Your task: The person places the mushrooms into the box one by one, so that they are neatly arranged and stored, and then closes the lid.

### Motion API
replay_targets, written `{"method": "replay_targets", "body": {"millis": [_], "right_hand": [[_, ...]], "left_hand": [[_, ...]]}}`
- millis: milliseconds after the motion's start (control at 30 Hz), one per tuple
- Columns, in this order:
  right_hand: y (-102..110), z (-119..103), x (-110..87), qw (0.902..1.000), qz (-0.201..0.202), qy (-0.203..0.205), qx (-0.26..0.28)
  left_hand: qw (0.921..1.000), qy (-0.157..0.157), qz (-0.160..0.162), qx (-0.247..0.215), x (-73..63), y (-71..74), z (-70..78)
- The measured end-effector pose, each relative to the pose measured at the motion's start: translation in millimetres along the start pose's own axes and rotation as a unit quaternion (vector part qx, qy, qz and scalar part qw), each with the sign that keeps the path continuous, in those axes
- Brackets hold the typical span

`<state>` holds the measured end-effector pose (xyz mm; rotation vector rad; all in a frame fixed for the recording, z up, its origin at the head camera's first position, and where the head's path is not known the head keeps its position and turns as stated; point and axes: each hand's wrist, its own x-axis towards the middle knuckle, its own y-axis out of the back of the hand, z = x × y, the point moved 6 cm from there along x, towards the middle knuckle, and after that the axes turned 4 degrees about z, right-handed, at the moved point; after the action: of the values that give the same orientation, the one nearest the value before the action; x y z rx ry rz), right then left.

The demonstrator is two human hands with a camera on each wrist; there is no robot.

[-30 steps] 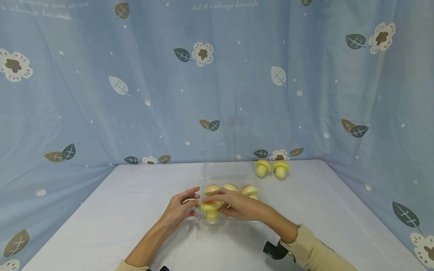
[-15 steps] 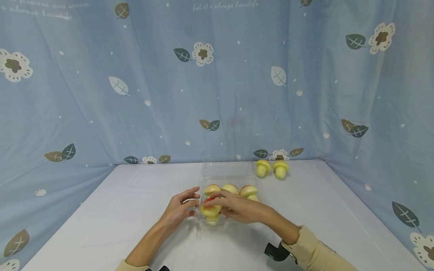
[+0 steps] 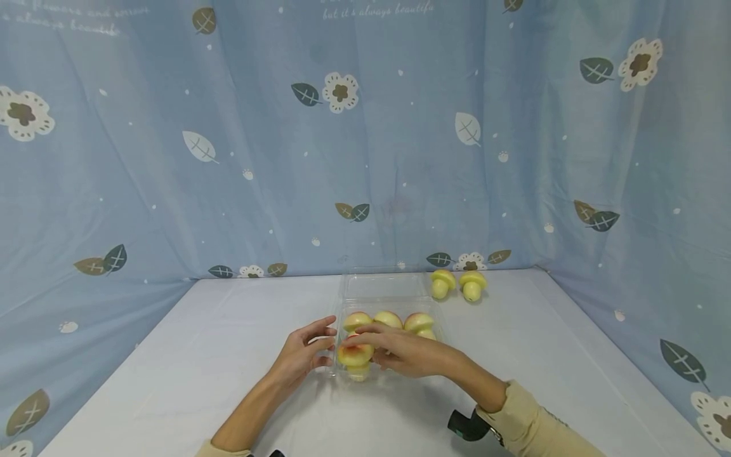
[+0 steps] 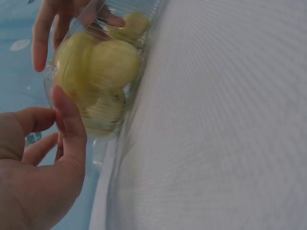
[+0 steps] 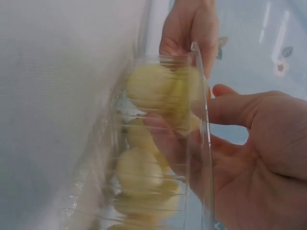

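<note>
A clear hinged plastic box [image 3: 442, 311] stands on the white table with its lid [image 3: 385, 285] folded back. Inside are several yellow mushroom-shaped pieces [image 3: 388, 318] with reddish blush on their caps. My right hand [image 3: 408, 349] reaches over the box from the right. Its thumb and fingers hold the front-left mushroom-shaped piece [image 3: 356, 362], red blush up and stem toward me; the right wrist view shows a fingertip [image 5: 156, 122] below it through the wall. Along the box's left side my left hand [image 3: 302, 346] touches the wall and rim [image 4: 50, 88] with its fingers spread.
Behind the box's right rear corner, two more mushroom-shaped pieces [image 3: 443, 284] lie side by side on the white tablecloth [image 3: 245, 311]. A blue leaf-patterned curtain [image 3: 365, 158] borders the table at the back and both sides. A dark wrist device [image 3: 468, 425] sits at the right sleeve.
The held mushroom-shaped piece has turned in my right hand, so the red of its cap shows more and its stem lies slightly nearer me. My left hand has stayed at the box.
</note>
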<state>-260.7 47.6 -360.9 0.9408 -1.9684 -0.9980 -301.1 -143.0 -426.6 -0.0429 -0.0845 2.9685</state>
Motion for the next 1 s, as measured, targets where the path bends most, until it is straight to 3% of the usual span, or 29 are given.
{"method": "replay_targets", "body": {"millis": [167,433,667,1000], "right_hand": [[1.6,1.8,-0.1,0.9999,-0.004,-0.015,0.002],[15.1,12.5,-4.9,0.9940,0.009,-0.094,0.055],[34.1,20.3,-12.9,0.9876,0.054,-0.113,0.095],[64.2,32.1,-33.3,0.9862,0.094,-0.109,0.083]], "left_hand": [[1.0000,0.000,-0.002,0.002,-0.4,0.0,0.3],[1.0000,-0.001,-0.001,-0.003,0.1,-0.2,0.5],[1.0000,0.000,0.009,0.001,0.1,0.3,-1.0],[0.9999,0.000,0.009,-0.005,-0.9,0.2,0.1]]}}
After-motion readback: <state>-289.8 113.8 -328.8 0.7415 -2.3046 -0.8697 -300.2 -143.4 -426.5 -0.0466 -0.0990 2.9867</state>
